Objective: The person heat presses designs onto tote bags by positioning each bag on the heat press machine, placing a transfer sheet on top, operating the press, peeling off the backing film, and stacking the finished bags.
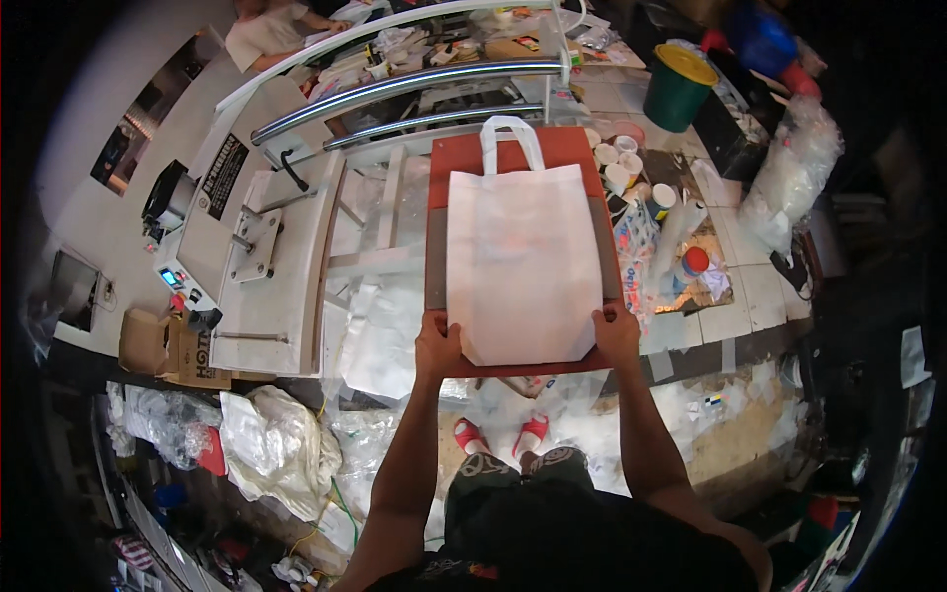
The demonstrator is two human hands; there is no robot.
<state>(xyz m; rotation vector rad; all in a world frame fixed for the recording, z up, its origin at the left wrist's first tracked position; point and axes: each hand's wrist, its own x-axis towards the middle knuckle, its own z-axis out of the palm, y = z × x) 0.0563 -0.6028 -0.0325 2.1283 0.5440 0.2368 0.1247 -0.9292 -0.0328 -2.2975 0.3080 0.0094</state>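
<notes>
A white fabric tote bag lies flat on a reddish-brown board, with a grey-brown pad showing along the bag's sides. Its loop handle points away from me and reaches past the board's far edge. My left hand pinches the bag's near left edge, fingers closed. At the near right edge, my right hand is closed on the bag in the same way. Both hands rest over the board's near part.
A press machine with steel rails stands left and beyond. On the right are paint tubs, a red-capped bottle and a green bucket. Plastic sheets litter the floor. Another person works at far left.
</notes>
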